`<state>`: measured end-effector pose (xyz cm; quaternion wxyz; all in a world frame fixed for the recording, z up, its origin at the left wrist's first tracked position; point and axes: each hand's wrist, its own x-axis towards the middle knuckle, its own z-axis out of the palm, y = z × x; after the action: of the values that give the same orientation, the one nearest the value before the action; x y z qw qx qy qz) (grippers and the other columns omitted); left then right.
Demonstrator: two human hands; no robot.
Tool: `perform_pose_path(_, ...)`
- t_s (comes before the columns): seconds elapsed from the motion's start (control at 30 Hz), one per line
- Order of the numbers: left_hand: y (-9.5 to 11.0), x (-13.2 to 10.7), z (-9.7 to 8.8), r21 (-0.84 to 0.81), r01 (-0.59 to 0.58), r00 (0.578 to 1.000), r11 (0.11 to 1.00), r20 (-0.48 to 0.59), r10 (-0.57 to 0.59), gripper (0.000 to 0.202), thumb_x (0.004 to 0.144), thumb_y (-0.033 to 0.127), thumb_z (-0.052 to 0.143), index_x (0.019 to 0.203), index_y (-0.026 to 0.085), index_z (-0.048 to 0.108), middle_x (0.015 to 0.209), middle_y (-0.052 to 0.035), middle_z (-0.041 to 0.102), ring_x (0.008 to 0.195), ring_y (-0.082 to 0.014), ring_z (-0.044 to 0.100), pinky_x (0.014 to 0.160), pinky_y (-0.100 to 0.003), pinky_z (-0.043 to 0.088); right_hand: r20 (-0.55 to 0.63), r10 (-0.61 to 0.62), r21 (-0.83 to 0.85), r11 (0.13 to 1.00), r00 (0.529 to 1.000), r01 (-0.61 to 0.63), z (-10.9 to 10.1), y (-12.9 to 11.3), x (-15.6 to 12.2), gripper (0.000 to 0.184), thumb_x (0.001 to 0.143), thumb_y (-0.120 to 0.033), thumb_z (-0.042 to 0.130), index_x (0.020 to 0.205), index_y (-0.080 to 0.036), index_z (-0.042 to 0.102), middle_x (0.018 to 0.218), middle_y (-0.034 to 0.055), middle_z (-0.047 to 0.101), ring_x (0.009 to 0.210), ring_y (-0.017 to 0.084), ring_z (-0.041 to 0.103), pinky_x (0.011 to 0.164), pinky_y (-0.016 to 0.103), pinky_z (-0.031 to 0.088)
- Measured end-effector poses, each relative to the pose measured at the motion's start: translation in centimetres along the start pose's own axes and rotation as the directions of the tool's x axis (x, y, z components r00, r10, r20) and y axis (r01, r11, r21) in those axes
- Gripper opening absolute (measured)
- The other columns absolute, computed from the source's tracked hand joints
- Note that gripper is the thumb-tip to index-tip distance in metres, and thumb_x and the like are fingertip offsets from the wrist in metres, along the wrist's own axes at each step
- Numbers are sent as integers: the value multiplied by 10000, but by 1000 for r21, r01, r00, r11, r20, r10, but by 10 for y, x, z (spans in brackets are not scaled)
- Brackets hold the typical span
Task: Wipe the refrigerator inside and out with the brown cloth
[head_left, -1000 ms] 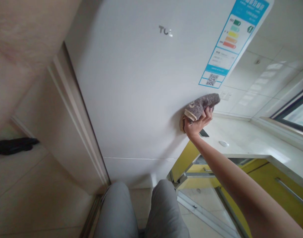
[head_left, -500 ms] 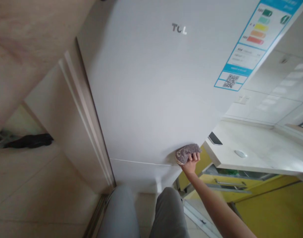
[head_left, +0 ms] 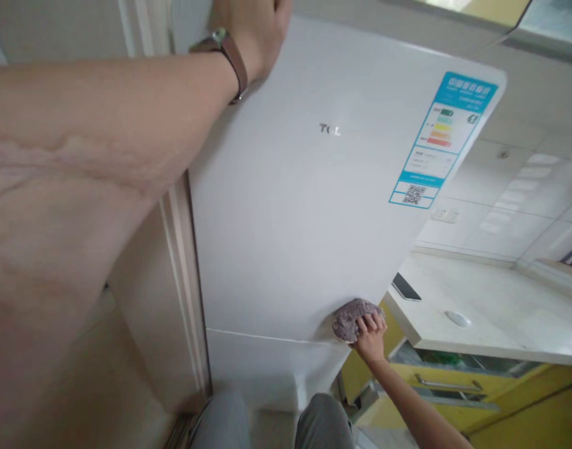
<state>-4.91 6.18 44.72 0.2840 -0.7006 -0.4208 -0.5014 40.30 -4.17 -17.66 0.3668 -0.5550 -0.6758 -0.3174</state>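
Observation:
A white refrigerator (head_left: pixel 276 224) with a TCL logo fills the middle of the view. My right hand (head_left: pixel 371 333) is closed on a grey-brown fuzzy cleaning cloth (head_left: pixel 351 319). It presses the cloth flat on the door near its right edge, just above the seam between the upper and lower doors. At the top of the view, my left hand (head_left: pixel 258 34), with a brown-strapped watch (head_left: pixel 230 59) on the wrist, rests against the upper left of the refrigerator. Its fingers are cut off by the frame edge.
A blue and white energy label (head_left: pixel 442 140) sticks to the upper right of the door. Right of the refrigerator, a white countertop (head_left: pixel 501 305) carries a dark flat device (head_left: pixel 406 287) and a white oval object (head_left: pixel 458 318). Yellow drawers (head_left: pixel 449 381) stand partly open below. A door frame (head_left: pixel 181 262) borders the left side.
The view has tilted upward, so the refrigerator's top edge and my left hand now show. My right hand and the cloth stay by the door's right edge, with the cloth more spread out.

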Motion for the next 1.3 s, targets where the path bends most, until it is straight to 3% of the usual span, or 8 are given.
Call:
perform_pose_path(0.1,6,3,1,-10,188,976,982,-108,-188,556,1090,347,342,1271,-53,684,1410,-250,657,1295,-357,585,1146,-647,297,-112,15,9,1000,994,-14,-23,10,59,404,604,-325,718,998,-318,626,1182,89,543,1258,453,550,956,749,513)
perform_pose_path(0.37,6,0,3,5,178,982,984,-72,-177,577,1086,384,334,1272,-37,681,1401,-219,679,1202,-280,609,1085,-553,344,-408,-148,-94,988,901,120,-128,15,305,581,787,-453,600,1314,-244,474,1461,170,445,1467,415,361,1158,707,363)
perform_pose_path(0.5,5,1,5,-18,187,979,982,-84,-188,593,1074,434,351,1237,-19,697,1375,-202,701,1164,-259,603,1083,-518,313,-489,-79,-83,996,869,44,-185,0,419,583,856,-480,592,1355,-215,445,1485,191,415,1419,394,352,1128,690,365)
perform_pose_path(0.6,3,1,6,-4,203,977,979,-66,-203,578,1076,467,324,1242,75,714,1385,-133,712,1124,-224,577,1092,-483,314,-510,91,-74,986,855,-149,-224,-26,490,579,917,-483,561,1355,-122,451,1449,271,434,1366,368,383,1076,610,398)
perform_pose_path(0.7,1,1,7,34,187,980,982,-80,-184,568,1072,483,292,1228,171,740,1348,-68,739,1108,-220,578,1069,-464,361,-472,190,-171,938,861,-301,-254,-55,543,601,987,-475,327,1368,-21,429,1441,336,453,1366,371,439,985,611,406)
perform_pose_path(0.83,1,1,8,47,167,980,985,-115,-161,578,1057,394,338,1208,9,741,1279,-188,749,1116,-280,649,1023,-527,388,-380,121,-299,922,917,-245,-271,-75,577,668,954,-458,86,1157,-5,533,1187,239,658,1185,336,632,931,616,402)
perform_pose_path(0.93,2,1,9,42,152,982,988,-117,-146,562,1056,365,350,1201,-11,743,1272,-216,746,1121,-289,663,1022,-537,391,-396,139,-252,934,908,-253,-270,-75,580,691,943,-520,75,1040,-40,562,1103,198,693,1148,324,663,955,610,404)
perform_pose_path(1.3,4,0,5,17,226,974,974,-27,-225,671,1082,531,264,1306,73,699,1426,-125,690,1143,-228,547,1122,-460,312,-459,103,-171,965,883,-201,-254,-82,545,536,1018,-450,362,1325,-27,480,1394,289,541,1381,376,470,1119,687,259)
